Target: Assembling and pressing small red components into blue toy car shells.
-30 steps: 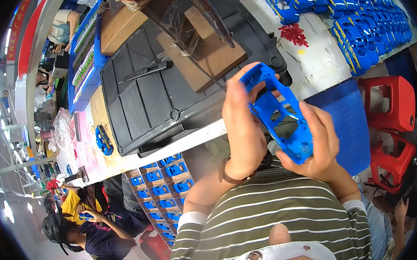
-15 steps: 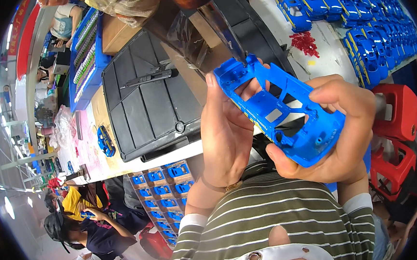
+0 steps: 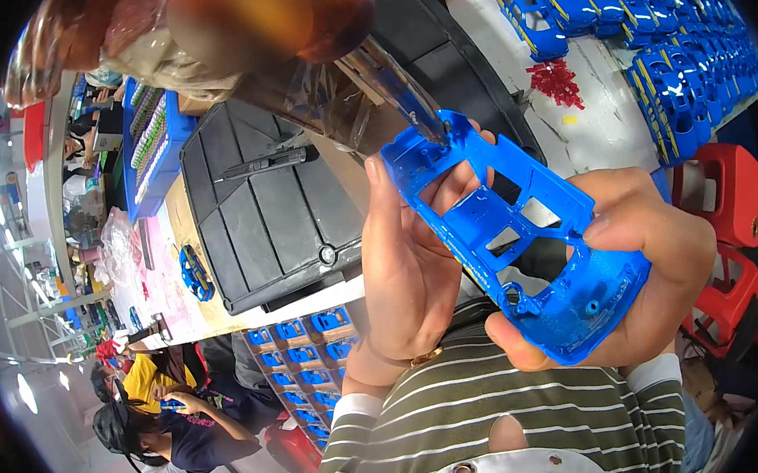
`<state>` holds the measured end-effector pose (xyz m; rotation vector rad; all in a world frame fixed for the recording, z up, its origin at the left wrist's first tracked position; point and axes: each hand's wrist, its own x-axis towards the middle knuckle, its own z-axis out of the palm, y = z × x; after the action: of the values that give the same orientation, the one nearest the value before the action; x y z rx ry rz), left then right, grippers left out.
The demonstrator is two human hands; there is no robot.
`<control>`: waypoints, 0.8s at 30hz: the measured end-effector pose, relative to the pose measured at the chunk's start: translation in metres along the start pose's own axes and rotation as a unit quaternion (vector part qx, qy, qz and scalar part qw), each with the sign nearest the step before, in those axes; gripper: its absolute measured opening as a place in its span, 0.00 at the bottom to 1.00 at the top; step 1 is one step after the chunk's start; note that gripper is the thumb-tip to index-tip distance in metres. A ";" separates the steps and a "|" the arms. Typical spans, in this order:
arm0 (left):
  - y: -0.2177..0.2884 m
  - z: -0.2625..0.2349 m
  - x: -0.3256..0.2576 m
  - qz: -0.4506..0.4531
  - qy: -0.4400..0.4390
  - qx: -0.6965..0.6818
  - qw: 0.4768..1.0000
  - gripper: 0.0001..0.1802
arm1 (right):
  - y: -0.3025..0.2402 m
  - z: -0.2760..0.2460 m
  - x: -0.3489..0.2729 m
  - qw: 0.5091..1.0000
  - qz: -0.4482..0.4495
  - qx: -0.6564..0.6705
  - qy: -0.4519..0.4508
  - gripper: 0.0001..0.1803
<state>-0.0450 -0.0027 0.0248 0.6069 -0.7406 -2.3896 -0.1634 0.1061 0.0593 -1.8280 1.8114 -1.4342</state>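
A hollow blue toy car shell [image 3: 475,217] lies tilted between my two hands, its open inside facing up. My left hand [image 3: 407,274] grips its far left end, thumb along the outer side and fingertips showing past the far edge. Around the near right end, my right hand [image 3: 659,247] is closed, with the thumb below and the fingers curled over the edge. A slim metal rod [image 3: 407,89] reaches down from a blurred amber-brown part [image 3: 271,18], its tip at the inner far end of the shell; whether it touches is hard to tell.
A ribbed black lid or case [image 3: 267,202] bears a black pen-like stick [image 3: 265,165]. Rows of blue car shells [image 3: 679,99] and small red pieces [image 3: 555,82] lie upper right. Red stools [image 3: 729,195] stand right, a divided box of shells [image 3: 305,354] below left; other people [image 3: 199,426] sit beyond.
The near end of the shell has swung right and down with my right hand. The view has shifted, so the amber-brown part and rod sit lower in the picture.
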 end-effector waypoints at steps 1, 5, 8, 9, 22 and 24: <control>-0.001 0.000 -0.001 -0.002 0.009 -0.005 1.000 0.32 | 0.000 -0.001 -0.001 1.000 0.003 -0.001 -0.006 0.44; -0.003 -0.002 -0.004 0.008 0.006 0.004 1.000 0.33 | -0.005 -0.013 0.002 0.997 0.014 -0.017 -0.075 0.45; -0.002 0.002 -0.007 0.029 -0.003 0.018 0.999 0.33 | -0.006 -0.015 0.002 0.993 0.026 -0.011 -0.112 0.44; 0.000 0.002 -0.006 0.008 0.006 0.009 1.000 0.33 | -0.006 -0.015 0.001 0.993 0.031 -0.010 -0.113 0.44; 0.011 0.012 -0.002 -0.060 0.051 0.014 0.997 0.33 | 0.001 -0.004 -0.008 0.990 0.043 0.099 -0.089 0.42; 0.009 0.006 0.000 -0.063 0.053 0.014 0.996 0.34 | -0.001 0.002 -0.010 0.992 0.042 0.109 -0.045 0.42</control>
<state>-0.0450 -0.0061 0.0349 0.8071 -0.7096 -2.4437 -0.1591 0.1146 0.0546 -1.6617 1.6000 -1.4314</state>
